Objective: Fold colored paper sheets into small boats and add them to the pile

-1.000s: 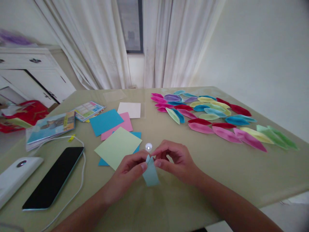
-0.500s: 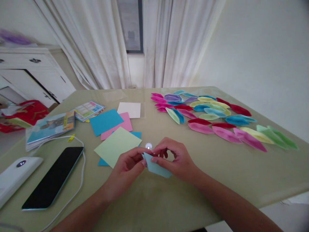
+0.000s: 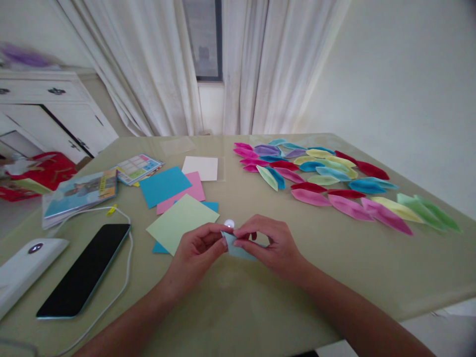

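left hand [image 3: 199, 250]: bare | right hand [image 3: 275, 243]: bare | fingers [image 3: 256, 222]: slender | forearms [image 3: 137, 322]: bare, tapering handward

The right hand's [image 3: 271, 243] thumb and fingers cover part of the pale blue paper [image 3: 238, 252], and the folds inside the left hand's [image 3: 201, 252] grip cannot be made out. A green sheet [image 3: 184, 223] hides most of the blue sheet [image 3: 159, 248] beneath it, while the left edge cuts off the white device [image 3: 29, 270] and the blurred red bag [image 3: 52, 171]. The print on the booklet [image 3: 80, 193] is too small to read.
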Demonstrator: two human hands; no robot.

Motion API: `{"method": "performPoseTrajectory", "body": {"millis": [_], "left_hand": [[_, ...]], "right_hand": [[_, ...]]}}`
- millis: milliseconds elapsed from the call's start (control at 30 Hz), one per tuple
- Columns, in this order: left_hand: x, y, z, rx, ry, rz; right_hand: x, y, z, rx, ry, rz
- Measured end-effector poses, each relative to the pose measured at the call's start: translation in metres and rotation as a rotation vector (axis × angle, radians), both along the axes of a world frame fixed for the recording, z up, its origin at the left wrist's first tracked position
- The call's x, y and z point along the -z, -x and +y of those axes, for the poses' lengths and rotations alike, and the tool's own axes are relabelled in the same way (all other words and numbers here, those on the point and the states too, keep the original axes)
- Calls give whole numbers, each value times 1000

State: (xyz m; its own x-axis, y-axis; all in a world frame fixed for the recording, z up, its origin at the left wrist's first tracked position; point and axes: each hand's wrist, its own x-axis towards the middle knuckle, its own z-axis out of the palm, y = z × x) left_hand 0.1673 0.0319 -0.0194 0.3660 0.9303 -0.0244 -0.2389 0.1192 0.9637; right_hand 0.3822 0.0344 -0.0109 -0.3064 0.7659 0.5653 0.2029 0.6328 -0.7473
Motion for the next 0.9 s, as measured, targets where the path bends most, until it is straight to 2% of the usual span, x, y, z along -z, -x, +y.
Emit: {"method": "performPoseTrajectory", "body": {"millis": [267, 467, 900], "left_hand": [[3, 1, 1, -54, -8, 27], [3, 0, 0, -116, -126, 127], [6, 2, -1, -71, -79, 187]], "right_hand": [[0, 0, 1, 12, 12, -9], [-1, 1, -1, 66, -12, -26], [4, 0, 0, 46, -13, -39]]}}
